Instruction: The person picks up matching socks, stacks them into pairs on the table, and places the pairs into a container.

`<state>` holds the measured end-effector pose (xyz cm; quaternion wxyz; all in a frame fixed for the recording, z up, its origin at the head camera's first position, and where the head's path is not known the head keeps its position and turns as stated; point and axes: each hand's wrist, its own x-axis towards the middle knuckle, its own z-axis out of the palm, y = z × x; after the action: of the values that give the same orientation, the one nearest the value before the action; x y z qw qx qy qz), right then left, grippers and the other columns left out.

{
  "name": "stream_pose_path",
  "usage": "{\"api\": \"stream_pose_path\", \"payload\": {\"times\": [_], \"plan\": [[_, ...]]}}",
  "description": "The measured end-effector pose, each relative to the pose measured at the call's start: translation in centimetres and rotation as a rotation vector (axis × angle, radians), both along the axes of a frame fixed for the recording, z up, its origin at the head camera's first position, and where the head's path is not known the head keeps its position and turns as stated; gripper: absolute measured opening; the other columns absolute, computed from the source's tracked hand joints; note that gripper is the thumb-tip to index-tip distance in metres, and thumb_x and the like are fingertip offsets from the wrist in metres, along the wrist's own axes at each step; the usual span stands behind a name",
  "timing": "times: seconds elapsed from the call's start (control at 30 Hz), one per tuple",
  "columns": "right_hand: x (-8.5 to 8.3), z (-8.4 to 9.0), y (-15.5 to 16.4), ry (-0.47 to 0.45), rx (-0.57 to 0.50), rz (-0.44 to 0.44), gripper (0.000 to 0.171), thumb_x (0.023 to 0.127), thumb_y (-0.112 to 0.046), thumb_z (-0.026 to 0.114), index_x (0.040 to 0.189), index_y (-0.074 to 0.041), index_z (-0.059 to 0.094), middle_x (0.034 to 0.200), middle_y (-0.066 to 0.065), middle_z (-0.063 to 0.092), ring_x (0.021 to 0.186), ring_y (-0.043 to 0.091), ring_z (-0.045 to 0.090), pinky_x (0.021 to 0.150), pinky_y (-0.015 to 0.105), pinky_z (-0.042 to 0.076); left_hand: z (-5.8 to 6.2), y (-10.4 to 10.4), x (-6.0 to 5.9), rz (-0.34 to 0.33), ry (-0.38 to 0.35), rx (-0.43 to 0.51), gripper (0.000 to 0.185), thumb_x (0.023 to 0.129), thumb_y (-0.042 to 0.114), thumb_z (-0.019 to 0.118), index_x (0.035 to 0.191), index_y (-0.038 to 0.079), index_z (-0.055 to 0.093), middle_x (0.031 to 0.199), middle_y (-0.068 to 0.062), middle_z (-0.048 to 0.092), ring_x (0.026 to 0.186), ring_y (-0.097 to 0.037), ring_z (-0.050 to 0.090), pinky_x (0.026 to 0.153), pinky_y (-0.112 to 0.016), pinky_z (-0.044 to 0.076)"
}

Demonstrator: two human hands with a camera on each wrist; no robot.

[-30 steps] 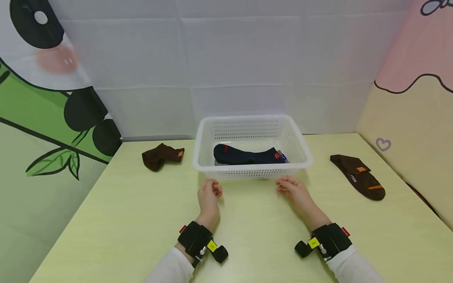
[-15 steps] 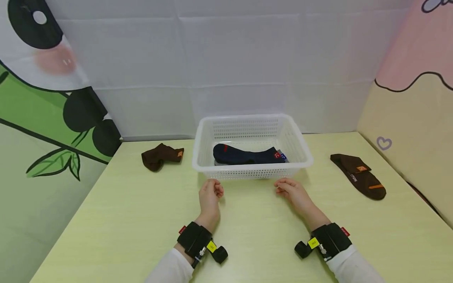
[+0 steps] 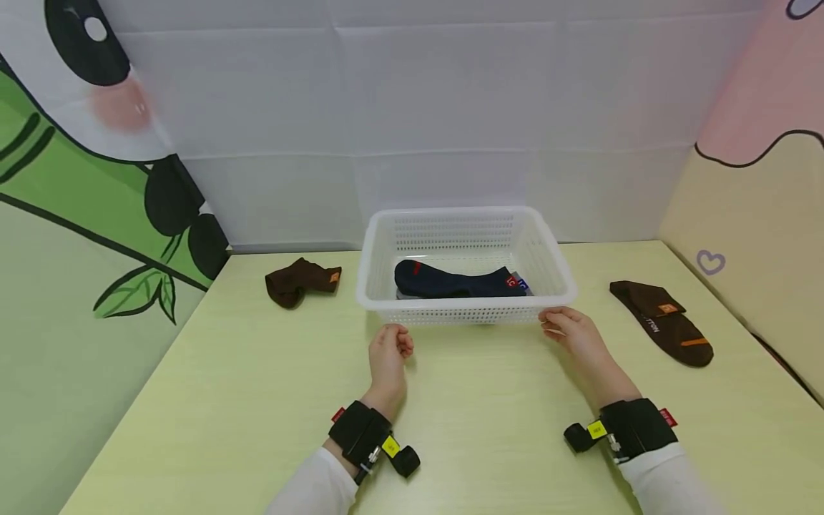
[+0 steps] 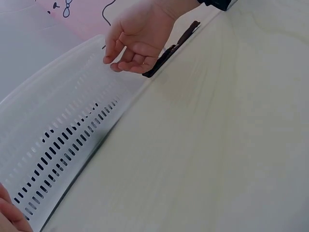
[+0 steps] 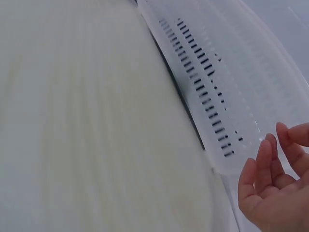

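A white perforated plastic basket (image 3: 467,303) stands at the back middle of the table. Inside it lie dark navy socks (image 3: 450,280) with red marks, a bit of grey showing beneath. My left hand (image 3: 388,357), fingers loosely curled and holding nothing, is just in front of the basket's left front corner; only its fingers (image 4: 10,215) show in the left wrist view. My right hand (image 3: 577,342) hovers by the front right corner, fingers relaxed; whether they touch the basket (image 5: 212,92) I cannot tell. A crumpled brown sock (image 3: 296,282) lies left of the basket, a flatter brown sock (image 3: 666,325) to its right.
The pale yellow table (image 3: 476,415) runs back to a white cloth wall (image 3: 438,93). Printed panels flank it, green on the left and cream-pink on the right. Each wrist wears a black strap with a small camera (image 3: 405,461).
My right hand has moved right and slightly up, from the basket's front to its right front corner. My left hand stays by the left corner. The head view has shifted slightly.
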<state>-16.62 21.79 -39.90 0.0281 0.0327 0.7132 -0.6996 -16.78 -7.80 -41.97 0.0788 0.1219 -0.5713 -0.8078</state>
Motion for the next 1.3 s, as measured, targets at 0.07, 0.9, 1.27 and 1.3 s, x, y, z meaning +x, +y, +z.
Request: {"api": "stream_pose_path", "payload": {"times": [0.07, 0.9, 1.27, 1.3], "plan": [[-0.1, 0.5, 1.2, 0.006, 0.057, -0.002, 0.015, 0.099, -0.016, 0.047, 0.095, -0.019, 0.061, 0.085, -0.020, 0.060, 0.085, -0.001, 0.058, 0.078, 0.013, 0.047, 0.0, 0.0, 0.0, -0.002, 0.004, -0.001, 0.022, 0.093, 0.008, 0.042, 0.074, 0.010, 0.051, 0.060, 0.004, 0.051, 0.055, -0.006, 0.048, 0.055, -0.019, 0.040], [-2.2, 1.5, 15.3, -0.159, 1.016, -0.106, 0.067, 0.094, -0.030, 0.039, 0.146, 0.004, 0.014, 0.144, 0.040, 0.000, 0.119, 0.070, 0.000, 0.083, 0.079, 0.010, -0.1, 0.0, -0.2, 0.002, 0.007, -0.022, 0.021, 0.092, 0.007, 0.043, 0.073, 0.010, 0.052, 0.059, 0.003, 0.051, 0.055, -0.007, 0.047, 0.054, -0.019, 0.039], [-1.3, 0.0, 17.2, -0.239, 1.124, 0.062, 0.073, 0.090, -0.029, 0.045, 0.146, 0.004, 0.012, 0.138, 0.044, 0.005, 0.114, 0.076, 0.002, 0.083, 0.084, 0.009, -0.4, 0.1, -0.2, -0.005, -0.012, -0.014, 0.021, 0.092, 0.007, 0.043, 0.073, 0.010, 0.051, 0.060, 0.003, 0.051, 0.055, -0.007, 0.047, 0.055, -0.020, 0.039], [-1.3, 0.0, 17.3, -0.245, 1.128, 0.073, 0.072, 0.090, -0.029, 0.045, 0.146, 0.004, 0.013, 0.137, 0.044, 0.006, 0.113, 0.076, 0.003, 0.083, 0.083, 0.010, -0.3, 0.1, -0.2, -0.007, -0.012, -0.015, 0.021, 0.093, 0.007, 0.043, 0.073, 0.010, 0.051, 0.060, 0.003, 0.051, 0.056, -0.007, 0.047, 0.055, -0.020, 0.039]]}}
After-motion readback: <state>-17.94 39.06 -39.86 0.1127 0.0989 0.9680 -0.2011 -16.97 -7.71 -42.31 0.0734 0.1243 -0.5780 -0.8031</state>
